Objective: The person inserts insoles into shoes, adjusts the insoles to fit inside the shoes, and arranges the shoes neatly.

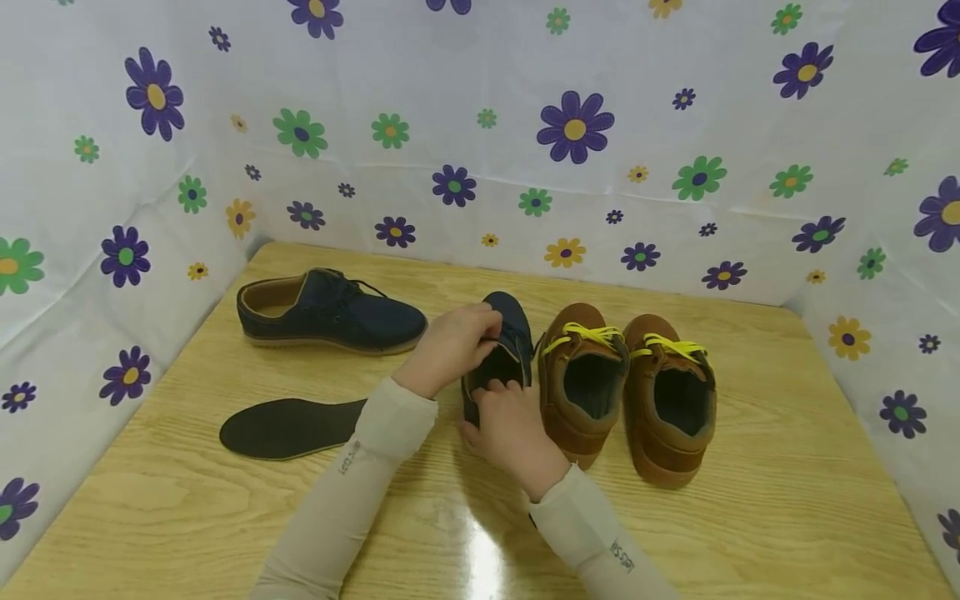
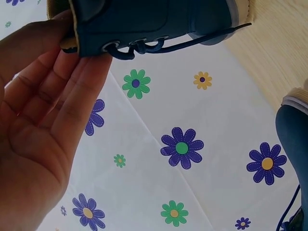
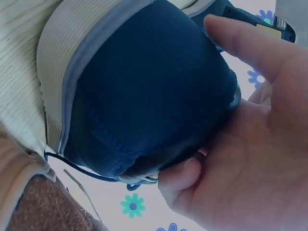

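A navy lace-up shoe (image 1: 510, 312) stands on the table with its toe pointing away and its opening toward me. My left hand (image 1: 453, 346) pinches the upper edge of this shoe by the tongue and eyelets; in the left wrist view the thumb goes inside and the fingers lie outside, below the laces (image 2: 139, 46). At the heel, my right hand (image 1: 513, 429) grips the collar, fingers hooked over the rim into the opening. The right wrist view shows the navy heel (image 3: 154, 82) with the thumb against its side. The inside of the shoe is mostly dark.
A second navy shoe (image 1: 360, 321) lies sideways at the back left. A black insole (image 1: 292, 429) is flat on the table, partly hidden by my left forearm. Two brown shoes with yellow laces, one near (image 1: 581, 433) and one farther right (image 1: 667, 450), stand to the right.
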`<state>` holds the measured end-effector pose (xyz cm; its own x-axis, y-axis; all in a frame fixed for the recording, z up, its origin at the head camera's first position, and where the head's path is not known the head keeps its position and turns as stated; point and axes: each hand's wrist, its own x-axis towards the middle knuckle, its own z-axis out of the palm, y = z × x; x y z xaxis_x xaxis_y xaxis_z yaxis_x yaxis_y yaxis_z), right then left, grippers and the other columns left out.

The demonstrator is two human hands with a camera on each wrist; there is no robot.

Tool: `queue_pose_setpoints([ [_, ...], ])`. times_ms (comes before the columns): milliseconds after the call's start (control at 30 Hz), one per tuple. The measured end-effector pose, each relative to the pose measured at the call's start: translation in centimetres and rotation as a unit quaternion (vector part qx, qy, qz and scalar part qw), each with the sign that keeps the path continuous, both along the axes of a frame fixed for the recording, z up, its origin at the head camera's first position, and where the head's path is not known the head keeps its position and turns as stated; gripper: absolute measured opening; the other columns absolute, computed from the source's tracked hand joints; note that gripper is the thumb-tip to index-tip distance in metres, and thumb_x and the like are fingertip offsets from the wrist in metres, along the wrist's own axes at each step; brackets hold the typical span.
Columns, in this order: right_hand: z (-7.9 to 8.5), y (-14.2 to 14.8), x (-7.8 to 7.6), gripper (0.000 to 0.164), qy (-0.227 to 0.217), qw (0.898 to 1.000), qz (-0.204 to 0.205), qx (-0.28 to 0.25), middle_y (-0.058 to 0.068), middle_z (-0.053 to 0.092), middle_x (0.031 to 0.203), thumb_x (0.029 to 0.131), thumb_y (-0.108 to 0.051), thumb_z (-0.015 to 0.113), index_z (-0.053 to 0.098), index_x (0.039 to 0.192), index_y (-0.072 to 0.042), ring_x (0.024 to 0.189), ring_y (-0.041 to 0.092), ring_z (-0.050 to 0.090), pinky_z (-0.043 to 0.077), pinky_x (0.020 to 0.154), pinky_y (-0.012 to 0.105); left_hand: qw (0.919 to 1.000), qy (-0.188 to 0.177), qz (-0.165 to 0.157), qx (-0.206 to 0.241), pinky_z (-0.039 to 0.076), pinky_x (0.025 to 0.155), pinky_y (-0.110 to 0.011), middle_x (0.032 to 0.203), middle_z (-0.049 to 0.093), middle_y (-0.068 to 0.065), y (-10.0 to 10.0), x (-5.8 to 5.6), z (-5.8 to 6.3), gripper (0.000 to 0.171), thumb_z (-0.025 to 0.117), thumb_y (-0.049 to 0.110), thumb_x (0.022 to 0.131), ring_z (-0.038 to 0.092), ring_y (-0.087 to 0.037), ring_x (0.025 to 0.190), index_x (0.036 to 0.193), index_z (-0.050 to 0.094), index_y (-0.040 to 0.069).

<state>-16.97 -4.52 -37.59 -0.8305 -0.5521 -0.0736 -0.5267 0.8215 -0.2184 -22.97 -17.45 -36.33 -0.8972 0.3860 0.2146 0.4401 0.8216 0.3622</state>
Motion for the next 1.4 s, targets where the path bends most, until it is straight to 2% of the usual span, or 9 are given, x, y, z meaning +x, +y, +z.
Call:
queue_pose_setpoints([
  [133, -0.1, -0.3, -0.1, 0.037, 0.004, 1.0, -0.007, 0.022, 0.01, 0.061, 0.094, 0.087, -0.04, 0.069, 0.072, 0.104, -0.007, 0.083, 0.03, 0.052, 0.041, 0.074, 0.042, 1.0, 0.0, 0.003, -0.005, 0.048, 0.065, -0.032, 0.081, 0.054, -0.001, -0.1, 0.0, 0.1, 0.016, 0.071, 0.008, 0.087, 0.055, -0.017, 0.072, 0.081, 0.057, 0.011],
  [433, -0.3, 0.1, -0.3, 0.034, 0.008, 1.0, 0.007, -0.008, 0.008, 0.065, 0.082, 0.083, -0.035, 0.074, 0.068, 0.097, -0.005, 0.076, 0.027, 0.047, 0.032, 0.07, 0.038, 0.9999, 0.003, -0.005, -0.014, 0.048, 0.065, -0.032, 0.082, 0.056, -0.002, -0.1, 0.0, 0.1, 0.013, 0.072, 0.009, 0.087, 0.056, -0.017, 0.072, 0.083, 0.059, 0.011],
  [700, -0.1, 0.8, -0.4, 0.037, -0.025, 0.999, 0.022, -0.01, 0.009, 0.065, 0.096, 0.082, -0.033, 0.076, 0.07, 0.105, -0.005, 0.082, 0.028, 0.048, 0.036, 0.076, 0.042, 0.9997, 0.006, -0.011, -0.02, 0.049, 0.065, -0.031, 0.082, 0.056, -0.001, -0.2, 0.1, 0.0, 0.016, 0.073, 0.01, 0.086, 0.058, -0.017, 0.073, 0.082, 0.058, 0.011],
  [867, 0.8, 1.7, -0.7, 0.038, -0.064, 0.994, 0.023, -0.088, 0.009, 0.066, 0.109, 0.085, -0.033, 0.073, 0.07, 0.111, -0.005, 0.089, 0.029, 0.047, 0.033, 0.075, 0.042, 0.9999, -0.005, -0.012, -0.009, 0.049, 0.068, -0.032, 0.086, 0.057, -0.002, -0.7, 0.3, 0.2, 0.013, 0.073, 0.009, 0.085, 0.058, -0.017, 0.077, 0.085, 0.06, 0.011],
  [933, 1.4, 2.3, -1.0, 0.03, -0.04, 0.99, 0.008, -0.135, 0.008, 0.066, 0.105, 0.086, -0.028, 0.073, 0.072, 0.105, -0.005, 0.087, 0.028, 0.048, 0.033, 0.073, 0.041, 0.9998, -0.016, -0.004, -0.01, 0.049, 0.07, -0.033, 0.089, 0.056, -0.004, -0.8, 0.3, 0.2, 0.014, 0.073, 0.009, 0.085, 0.057, -0.019, 0.081, 0.088, 0.06, 0.009],
  [1000, 2.1, 2.9, -1.5, 0.02, 0.013, 0.988, -0.012, -0.156, 0.008, 0.066, 0.097, 0.085, -0.022, 0.074, 0.072, 0.096, -0.005, 0.083, 0.027, 0.05, 0.038, 0.072, 0.041, 0.9994, -0.03, 0.007, -0.016, 0.048, 0.071, -0.034, 0.092, 0.054, -0.005, -0.8, 0.3, 0.2, 0.017, 0.074, 0.009, 0.084, 0.054, -0.021, 0.085, 0.091, 0.059, 0.007],
  [1133, 3.3, 3.4, -3.0, 0.015, 0.101, 0.989, -0.042, -0.1, 0.009, 0.06, 0.082, 0.082, -0.014, 0.077, 0.066, 0.085, -0.003, 0.075, 0.027, 0.052, 0.046, 0.068, 0.039, 0.997, -0.056, 0.035, -0.042, 0.046, 0.068, -0.036, 0.094, 0.049, -0.008, -0.9, 0.2, 0.1, 0.024, 0.075, 0.009, 0.083, 0.048, -0.024, 0.088, 0.094, 0.054, 0.005],
  [1267, 3.9, 2.7, -4.6, 0.023, 0.103, 0.994, -0.023, 0.005, 0.011, 0.06, 0.083, 0.082, -0.017, 0.077, 0.063, 0.09, -0.002, 0.077, 0.028, 0.057, 0.049, 0.068, 0.039, 0.9964, -0.058, 0.04, -0.047, 0.044, 0.064, -0.036, 0.092, 0.047, -0.008, -0.9, 0.0, 0.0, 0.023, 0.073, 0.009, 0.085, 0.047, -0.024, 0.085, 0.093, 0.052, 0.006],
  [1400, 3.7, 1.9, -5.0, 0.027, 0.115, 0.989, 0.0, 0.091, 0.012, 0.062, 0.089, 0.085, -0.023, 0.075, 0.061, 0.096, -0.002, 0.081, 0.029, 0.061, 0.051, 0.07, 0.039, 0.9976, -0.034, 0.033, -0.05, 0.043, 0.061, -0.035, 0.088, 0.047, -0.007, -0.7, 0.1, -0.1, 0.018, 0.071, 0.009, 0.087, 0.047, -0.024, 0.081, 0.09, 0.053, 0.006],
])
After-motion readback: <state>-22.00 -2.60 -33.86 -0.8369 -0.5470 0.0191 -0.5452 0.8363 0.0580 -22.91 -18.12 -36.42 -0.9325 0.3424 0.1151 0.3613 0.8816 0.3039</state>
